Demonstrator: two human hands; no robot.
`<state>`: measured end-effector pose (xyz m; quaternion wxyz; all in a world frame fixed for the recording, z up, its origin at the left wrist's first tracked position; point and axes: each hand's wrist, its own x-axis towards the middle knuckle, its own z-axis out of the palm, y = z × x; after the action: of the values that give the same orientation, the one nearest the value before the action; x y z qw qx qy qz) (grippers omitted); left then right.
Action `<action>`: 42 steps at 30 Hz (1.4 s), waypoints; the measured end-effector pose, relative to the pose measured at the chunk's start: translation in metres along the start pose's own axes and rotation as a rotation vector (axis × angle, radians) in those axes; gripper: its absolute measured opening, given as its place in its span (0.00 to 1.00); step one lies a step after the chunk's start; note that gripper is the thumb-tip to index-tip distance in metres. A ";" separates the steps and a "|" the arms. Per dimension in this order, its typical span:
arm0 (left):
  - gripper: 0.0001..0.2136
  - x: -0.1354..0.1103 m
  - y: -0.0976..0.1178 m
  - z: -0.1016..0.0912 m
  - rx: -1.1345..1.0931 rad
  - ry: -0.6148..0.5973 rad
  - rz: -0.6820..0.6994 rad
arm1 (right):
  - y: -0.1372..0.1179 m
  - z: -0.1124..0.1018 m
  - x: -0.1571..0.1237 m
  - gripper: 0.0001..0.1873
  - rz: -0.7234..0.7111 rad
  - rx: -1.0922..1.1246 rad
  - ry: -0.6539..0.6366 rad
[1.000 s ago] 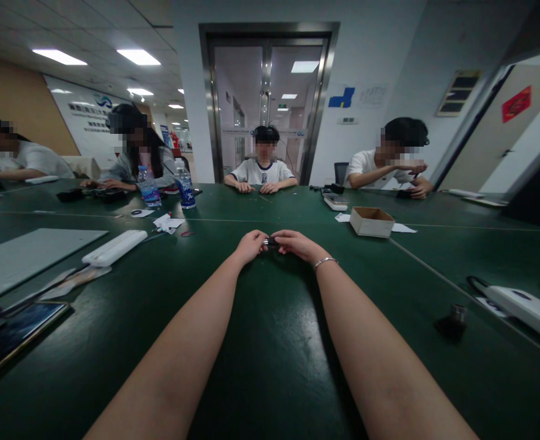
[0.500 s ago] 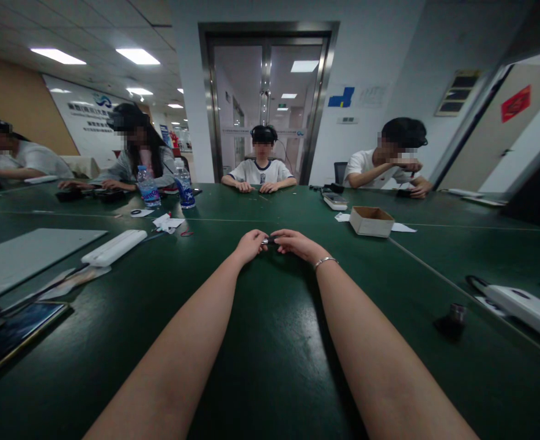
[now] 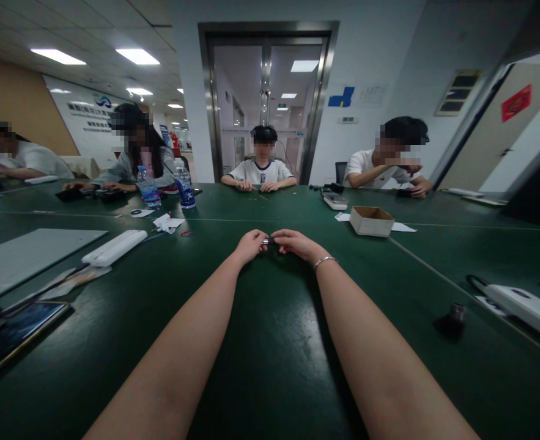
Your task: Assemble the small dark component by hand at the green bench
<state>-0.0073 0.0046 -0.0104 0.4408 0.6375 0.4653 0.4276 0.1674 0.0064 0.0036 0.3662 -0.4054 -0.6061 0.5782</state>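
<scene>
Both hands meet over the middle of the green table, around a small black-and-silver object. My left hand is closed on its shiny silver part. My right hand, with a silver bracelet at the wrist, pinches at the dark end. Fingers cover much of the piece, and its kind is too small to make out. Apart from the hands, to the right, lies a dark, flared piece with a silvery cylindrical end.
On the left are a phone, a grey panel and a white power strip. Two bottles stand beyond. To the right are an open box and another white power strip. Several people sit around the table.
My hands stay in nearly the same place. Slightly less of the dark part shows between them, and the fingers have shifted a little around the object.
</scene>
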 end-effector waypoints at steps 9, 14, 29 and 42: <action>0.08 0.003 -0.005 0.000 0.026 0.011 0.023 | 0.000 0.002 0.001 0.04 -0.004 -0.047 -0.004; 0.11 0.000 -0.002 0.001 0.049 0.008 0.034 | 0.001 0.001 0.001 0.03 0.000 -0.042 0.002; 0.20 -0.002 -0.002 0.001 0.364 -0.072 0.072 | 0.004 -0.001 0.003 0.04 0.003 0.004 0.003; 0.34 -0.015 0.019 0.003 0.715 -0.015 -0.029 | 0.007 -0.002 0.004 0.15 -0.058 -0.133 -0.084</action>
<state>-0.0033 -0.0138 0.0054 0.1995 0.7479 0.5912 0.2267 0.1679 0.0108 -0.0029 0.3294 -0.3866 -0.6695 0.5420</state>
